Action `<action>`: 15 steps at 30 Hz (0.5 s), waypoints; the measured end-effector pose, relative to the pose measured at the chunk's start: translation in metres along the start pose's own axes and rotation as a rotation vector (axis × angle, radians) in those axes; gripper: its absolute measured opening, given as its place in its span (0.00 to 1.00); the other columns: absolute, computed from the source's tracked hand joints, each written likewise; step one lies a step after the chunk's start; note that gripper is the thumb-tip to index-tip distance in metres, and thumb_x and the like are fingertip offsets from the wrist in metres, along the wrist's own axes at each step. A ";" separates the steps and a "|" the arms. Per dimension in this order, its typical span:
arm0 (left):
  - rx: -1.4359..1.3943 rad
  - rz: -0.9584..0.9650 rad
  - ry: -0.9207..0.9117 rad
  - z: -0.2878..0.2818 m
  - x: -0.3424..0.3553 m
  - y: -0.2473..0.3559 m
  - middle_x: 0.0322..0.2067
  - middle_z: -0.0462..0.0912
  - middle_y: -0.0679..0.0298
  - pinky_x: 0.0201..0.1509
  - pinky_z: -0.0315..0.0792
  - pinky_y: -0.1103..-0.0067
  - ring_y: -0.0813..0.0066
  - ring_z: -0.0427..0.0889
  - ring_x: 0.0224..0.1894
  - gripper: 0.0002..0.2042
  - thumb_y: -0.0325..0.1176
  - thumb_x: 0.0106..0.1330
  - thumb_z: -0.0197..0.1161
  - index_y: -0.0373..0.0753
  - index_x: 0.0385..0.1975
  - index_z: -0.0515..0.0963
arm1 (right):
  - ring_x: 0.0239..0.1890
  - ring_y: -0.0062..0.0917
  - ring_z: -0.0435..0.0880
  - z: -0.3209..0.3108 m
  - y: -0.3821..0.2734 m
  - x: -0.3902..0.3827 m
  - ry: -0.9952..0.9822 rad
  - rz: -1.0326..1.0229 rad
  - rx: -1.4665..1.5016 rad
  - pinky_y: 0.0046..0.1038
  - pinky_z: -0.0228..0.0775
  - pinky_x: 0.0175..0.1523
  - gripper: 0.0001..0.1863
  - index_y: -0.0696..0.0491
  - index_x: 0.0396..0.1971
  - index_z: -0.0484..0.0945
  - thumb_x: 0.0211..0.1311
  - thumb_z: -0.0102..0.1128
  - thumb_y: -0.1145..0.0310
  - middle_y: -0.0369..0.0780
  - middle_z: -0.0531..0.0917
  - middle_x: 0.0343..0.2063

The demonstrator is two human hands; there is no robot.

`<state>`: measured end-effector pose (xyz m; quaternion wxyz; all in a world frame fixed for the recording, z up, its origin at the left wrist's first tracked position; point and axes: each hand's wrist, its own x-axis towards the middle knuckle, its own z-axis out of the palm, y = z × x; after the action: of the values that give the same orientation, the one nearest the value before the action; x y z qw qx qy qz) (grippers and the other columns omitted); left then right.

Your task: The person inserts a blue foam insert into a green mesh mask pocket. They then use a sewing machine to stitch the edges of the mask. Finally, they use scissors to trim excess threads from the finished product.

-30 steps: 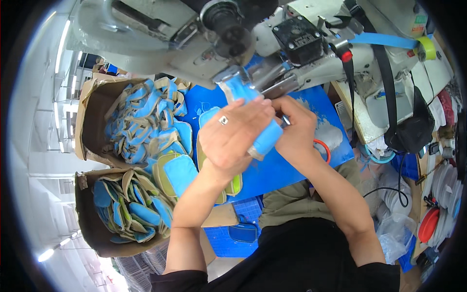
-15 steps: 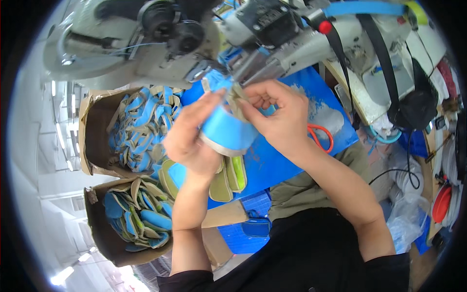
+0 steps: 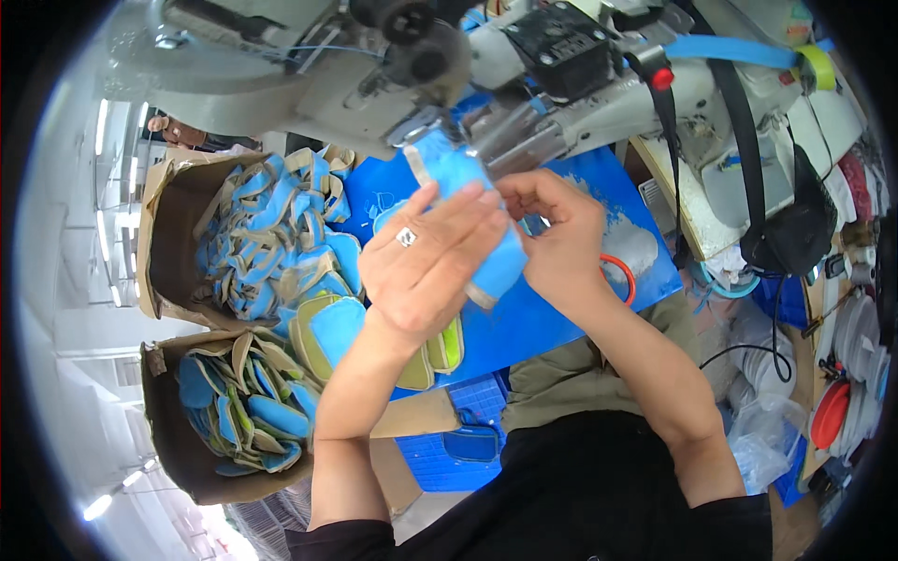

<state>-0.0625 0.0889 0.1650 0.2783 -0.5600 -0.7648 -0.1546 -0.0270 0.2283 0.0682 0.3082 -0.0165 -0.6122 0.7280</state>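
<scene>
A blue fabric piece with beige edging, curved like a slipper upper, lies under the head of a grey sewing machine. My left hand, a ring on one finger, rests flat across it with the fingers stretched out. At the piece's right edge, my right hand has its fingers bent in a pinch. Its fingertips are partly hidden behind the fabric. Left of my left forearm, several olive and blue pads lie on the blue work table.
Two cardboard boxes stand at the left: the far box holds blue and beige strip-like pieces, the near box blue and green pads. Red-orange handles lie right of my right wrist. Black straps hang at the machine's right.
The blue piece has turned and stretched out toward the machine head. My left hand has moved from its side to lie flat over it; my right hand stays at its edge.
</scene>
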 end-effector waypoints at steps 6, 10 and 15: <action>-0.001 -0.006 0.019 0.003 0.006 -0.005 0.40 0.92 0.56 0.63 0.79 0.62 0.59 0.91 0.49 0.09 0.26 0.59 0.70 0.37 0.39 0.88 | 0.35 0.17 0.87 -0.007 -0.013 0.007 -0.097 0.232 0.175 0.21 0.80 0.40 0.12 0.59 0.41 0.86 0.56 0.69 0.84 0.37 0.89 0.32; 0.014 -0.007 0.032 0.005 0.004 -0.008 0.40 0.92 0.59 0.64 0.78 0.63 0.61 0.91 0.50 0.10 0.26 0.57 0.70 0.38 0.39 0.88 | 0.35 0.14 0.86 -0.012 -0.021 0.014 -0.145 0.331 0.243 0.19 0.79 0.40 0.12 0.61 0.43 0.86 0.59 0.67 0.85 0.37 0.89 0.33; 0.021 -0.027 0.065 0.008 0.000 -0.008 0.41 0.91 0.61 0.65 0.76 0.65 0.65 0.90 0.50 0.11 0.27 0.55 0.70 0.39 0.38 0.88 | 0.33 0.13 0.86 -0.017 -0.030 0.018 -0.194 0.415 0.279 0.17 0.78 0.40 0.11 0.62 0.44 0.85 0.61 0.66 0.85 0.37 0.88 0.33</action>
<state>-0.0721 0.0914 0.1591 0.3068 -0.5416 -0.7644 -0.1683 -0.0219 0.2536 0.0976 0.0913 -0.0292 -0.5162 0.8511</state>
